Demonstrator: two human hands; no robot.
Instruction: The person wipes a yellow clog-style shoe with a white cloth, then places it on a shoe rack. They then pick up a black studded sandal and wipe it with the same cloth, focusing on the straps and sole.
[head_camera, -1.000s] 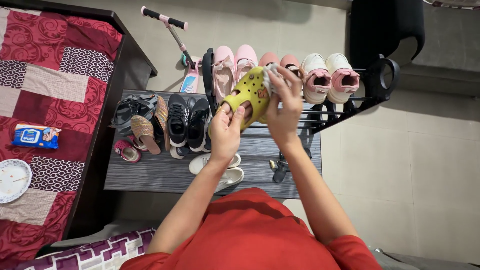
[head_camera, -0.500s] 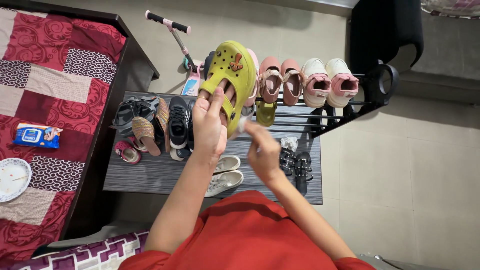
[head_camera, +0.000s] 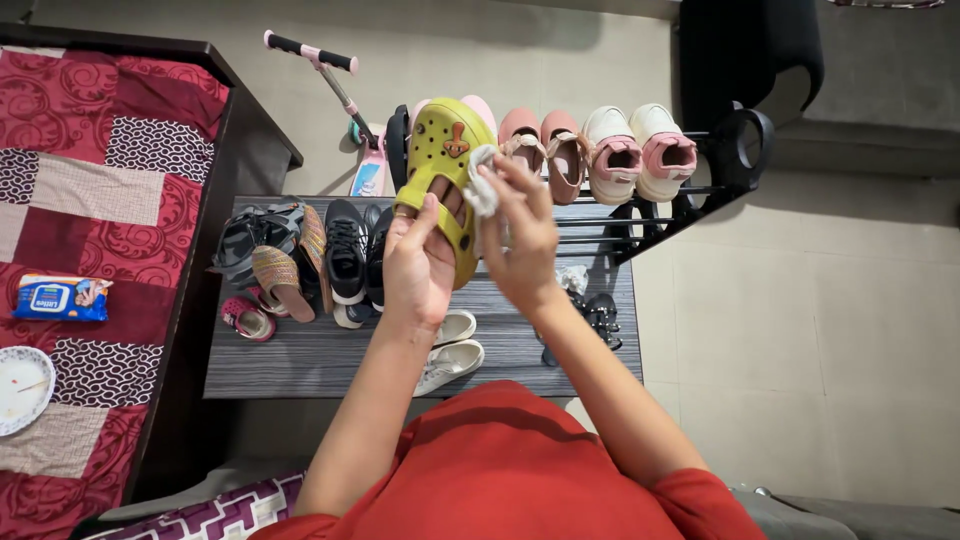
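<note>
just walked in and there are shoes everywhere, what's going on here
A person in a red top holds a yellow-green clog up in the left hand, while the right hand presses a white wipe against its side. Other shoes sit on the low grey table and the black shoe rack.

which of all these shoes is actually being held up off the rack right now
The yellow-green clog: the left hand grips it while the right hand presses a white wipe against it.

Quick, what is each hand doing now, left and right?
Left hand: closed on the yellow-green clog.
Right hand: closed on a white wipe, pressed against the clog.
</note>
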